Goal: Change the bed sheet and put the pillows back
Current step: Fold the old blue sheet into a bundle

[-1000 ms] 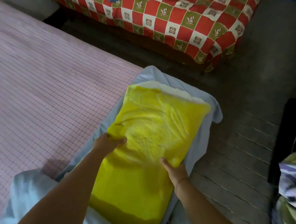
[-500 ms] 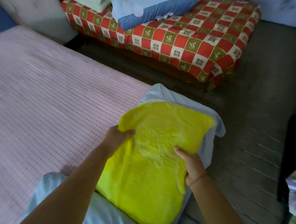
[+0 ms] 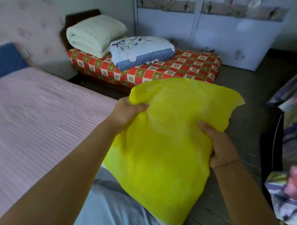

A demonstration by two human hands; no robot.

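Observation:
A bright yellow pillow [image 3: 167, 139] is held up in front of me, above the bed's near corner. My left hand [image 3: 127, 111] grips its upper left edge, fingers curled over the cloth. My right hand [image 3: 218, 144] grips its right edge, thumb on top. Under the pillow lies a pale blue sheet [image 3: 114, 211], bunched at the bed's near edge. The bed [image 3: 39, 116] on the left is covered in a pink checked sheet, with a blue pillow [image 3: 5, 60] at its head.
A small bed with a red checked cover [image 3: 181, 67] stands ahead, bearing a folded cream quilt [image 3: 95, 34] and a blue-and-white pillow [image 3: 141, 49]. A white floral wardrobe [image 3: 210, 29] lines the back wall. Patterned bedding [image 3: 293, 156] is piled on the right. Dark floor lies between.
Both hands have lifted the yellow pillow up off the pale blue sheet. My view has tilted up, so the far bed and wardrobe now show.

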